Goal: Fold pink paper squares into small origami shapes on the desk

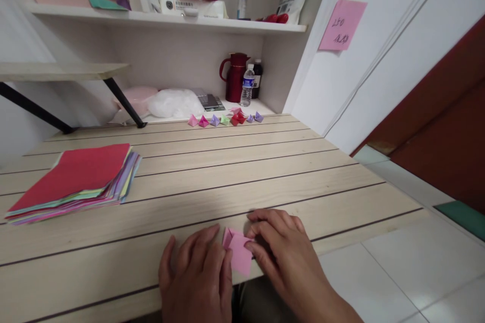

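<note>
At 10 o'clock from small pink folded paper (241, 256), red-topped multicolour paper stack (83, 174) | 12: row of pointed coloured-paper folds (215, 120) | pink paper layered, near edge of lined wooden tabletop (273, 171) | left hand (199, 272) half-curled against it, grip unclear | right hand (282, 242) pinching right edge

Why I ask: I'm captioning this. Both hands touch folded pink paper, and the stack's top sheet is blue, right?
The head view shows the top sheet red, not blue; left hand and right hand touch the pink paper.
</note>
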Motion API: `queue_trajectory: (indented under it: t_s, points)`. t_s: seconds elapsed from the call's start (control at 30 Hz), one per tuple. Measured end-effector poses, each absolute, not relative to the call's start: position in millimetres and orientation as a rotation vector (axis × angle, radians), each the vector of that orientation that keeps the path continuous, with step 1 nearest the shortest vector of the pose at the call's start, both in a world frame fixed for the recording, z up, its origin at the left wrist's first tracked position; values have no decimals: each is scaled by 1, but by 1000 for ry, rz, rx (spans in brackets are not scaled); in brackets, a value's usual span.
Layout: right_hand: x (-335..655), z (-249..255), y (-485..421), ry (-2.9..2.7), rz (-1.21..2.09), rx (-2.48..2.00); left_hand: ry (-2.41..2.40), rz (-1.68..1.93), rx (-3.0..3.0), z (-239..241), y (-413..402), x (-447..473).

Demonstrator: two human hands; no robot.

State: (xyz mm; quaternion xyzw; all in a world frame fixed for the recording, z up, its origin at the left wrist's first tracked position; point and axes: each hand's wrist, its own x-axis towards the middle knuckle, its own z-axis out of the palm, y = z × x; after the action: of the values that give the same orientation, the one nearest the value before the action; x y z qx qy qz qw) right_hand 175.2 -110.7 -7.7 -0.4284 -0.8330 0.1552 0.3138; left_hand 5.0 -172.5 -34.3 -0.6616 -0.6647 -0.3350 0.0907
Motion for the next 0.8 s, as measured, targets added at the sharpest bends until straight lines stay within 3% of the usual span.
queue_trajectory:
  t_s: [0.57, 0.8]
  points:
    - [161, -20, -109, -2233, -17, -1270, -1957, -817, -1807, -40, -169, 12]
    - [157, -17, -108, -2229, 5, -1339, -2000, -811, -1791, -38, -166, 14]
